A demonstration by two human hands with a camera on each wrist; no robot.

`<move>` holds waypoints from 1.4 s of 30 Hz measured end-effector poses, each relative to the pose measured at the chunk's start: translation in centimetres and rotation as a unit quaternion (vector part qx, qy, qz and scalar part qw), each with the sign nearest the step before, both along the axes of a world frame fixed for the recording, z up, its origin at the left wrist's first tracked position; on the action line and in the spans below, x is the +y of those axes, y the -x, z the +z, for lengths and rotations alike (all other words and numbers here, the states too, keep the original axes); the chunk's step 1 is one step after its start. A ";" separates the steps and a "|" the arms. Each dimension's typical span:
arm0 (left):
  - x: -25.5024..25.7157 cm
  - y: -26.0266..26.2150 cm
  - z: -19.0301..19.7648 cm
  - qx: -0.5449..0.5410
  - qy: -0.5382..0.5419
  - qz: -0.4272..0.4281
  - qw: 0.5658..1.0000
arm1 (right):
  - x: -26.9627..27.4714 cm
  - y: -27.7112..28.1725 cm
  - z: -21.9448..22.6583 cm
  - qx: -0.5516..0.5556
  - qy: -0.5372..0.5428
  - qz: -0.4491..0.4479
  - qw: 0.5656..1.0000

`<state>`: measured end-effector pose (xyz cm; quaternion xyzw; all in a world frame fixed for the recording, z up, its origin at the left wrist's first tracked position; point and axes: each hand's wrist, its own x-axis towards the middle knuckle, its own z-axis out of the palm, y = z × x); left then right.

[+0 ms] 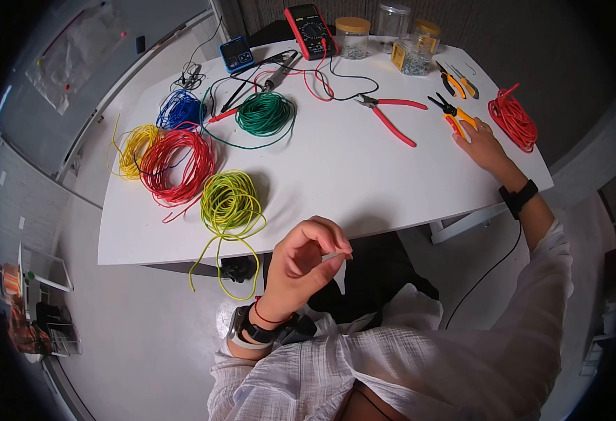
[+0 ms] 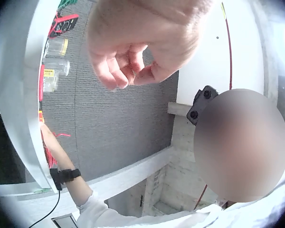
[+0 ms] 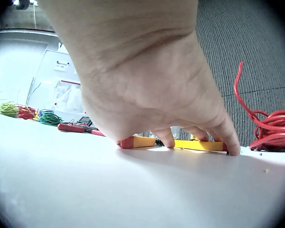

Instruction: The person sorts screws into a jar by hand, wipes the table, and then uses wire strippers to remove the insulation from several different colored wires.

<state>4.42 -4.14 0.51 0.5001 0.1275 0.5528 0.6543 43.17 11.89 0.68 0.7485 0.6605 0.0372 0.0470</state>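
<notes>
My right hand (image 1: 482, 146) is over a pair of wire strippers (image 1: 449, 108) with black jaws and yellow-and-red handles, lying on the white table. In the right wrist view the thumb is at the red end of one handle, while the fingers curl over the other yellow handle (image 3: 199, 145). My left hand (image 1: 301, 259) is raised in front of the table's near edge, fingers curled and thumb meeting a fingertip. A small pale spot shows there; I cannot tell whether it is a held piece or a nail. A coil of red cable (image 1: 513, 121) lies right of the right hand.
Red-handled cutters (image 1: 400, 103) and orange-handled pliers (image 1: 452, 83) lie farther back. Coils of yellow-green (image 1: 231, 200), red (image 1: 155, 168), blue (image 1: 178, 109) and green wire (image 1: 264, 114) cover the left. Behind are a multimeter (image 1: 311, 31) and several jars (image 1: 353, 42).
</notes>
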 end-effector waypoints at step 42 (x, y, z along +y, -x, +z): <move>-2.3 20.0 -17.6 -0.364 0.261 0.154 0.881 | -0.7 1.3 1.1 0.010 -0.003 0.022 1.000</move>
